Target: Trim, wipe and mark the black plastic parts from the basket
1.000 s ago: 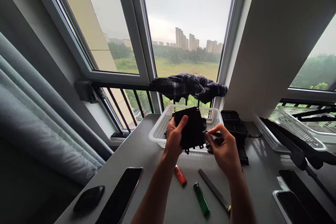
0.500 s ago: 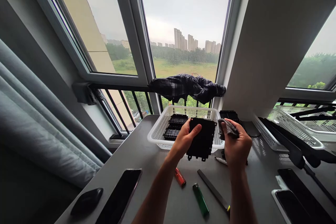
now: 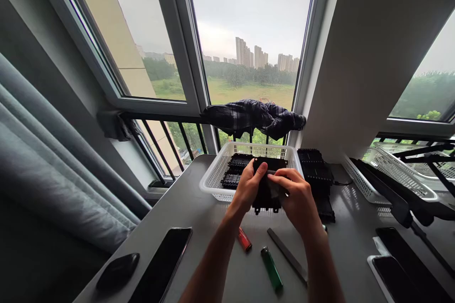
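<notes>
Both hands met at a black panel (image 3: 263, 200) in the head view: the left hand (image 3: 247, 187) gripped its left edge, thumb across the face, while the right hand (image 3: 296, 196) bent its fingers against the front, and whatever those fingers pinched could not be made out. Beyond, a white basket (image 3: 209, 183) held black ribbed pieces (image 3: 232, 180) on its left side; the panel and hands blocked part of its near wall. More black pieces (image 3: 315, 168) lay just right of it. On the near desk (image 3: 199, 215) were a red lighter (image 3: 244, 240), a green lighter (image 3: 272, 270) and a flat grey bar (image 3: 286, 254), its near end meeting the right forearm. A dark phone (image 3: 161, 265) and a mouse (image 3: 119, 272) lay near left. The panel was matte, roughly rectangular, with small tabs along its near edge; the right hand covered much of its right half.
</notes>
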Demonstrator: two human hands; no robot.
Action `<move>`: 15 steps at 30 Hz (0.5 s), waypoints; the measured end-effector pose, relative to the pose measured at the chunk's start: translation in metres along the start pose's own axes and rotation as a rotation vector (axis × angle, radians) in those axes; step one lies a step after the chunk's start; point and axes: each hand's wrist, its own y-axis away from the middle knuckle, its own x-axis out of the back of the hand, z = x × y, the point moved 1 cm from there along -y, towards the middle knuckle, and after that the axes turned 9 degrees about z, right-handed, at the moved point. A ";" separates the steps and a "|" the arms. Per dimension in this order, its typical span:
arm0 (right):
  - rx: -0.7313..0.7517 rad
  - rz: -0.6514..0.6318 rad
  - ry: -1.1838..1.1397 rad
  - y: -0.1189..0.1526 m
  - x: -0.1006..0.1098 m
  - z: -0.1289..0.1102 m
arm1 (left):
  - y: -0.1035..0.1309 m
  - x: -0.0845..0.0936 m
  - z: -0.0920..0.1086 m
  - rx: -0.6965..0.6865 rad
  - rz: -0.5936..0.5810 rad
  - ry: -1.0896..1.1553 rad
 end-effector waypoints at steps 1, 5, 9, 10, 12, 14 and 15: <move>-0.008 -0.037 -0.011 0.000 -0.002 -0.001 | -0.002 0.001 -0.001 0.009 0.030 0.028; -0.075 -0.200 -0.040 0.003 -0.003 -0.010 | -0.011 0.010 -0.004 0.058 0.165 0.138; -0.098 -0.344 -0.042 0.010 0.007 -0.029 | -0.016 0.018 -0.004 0.068 0.238 0.189; -0.087 -0.315 -0.056 0.011 0.012 -0.033 | -0.016 0.018 -0.003 0.068 0.231 0.183; -0.088 -0.132 -0.059 0.011 0.022 -0.038 | -0.013 0.017 0.000 0.072 0.180 0.164; -0.128 0.107 0.006 0.009 0.030 -0.035 | -0.010 0.014 0.002 0.075 0.108 0.140; -0.149 0.200 0.058 0.008 0.032 -0.031 | -0.008 0.012 0.002 0.078 0.077 0.125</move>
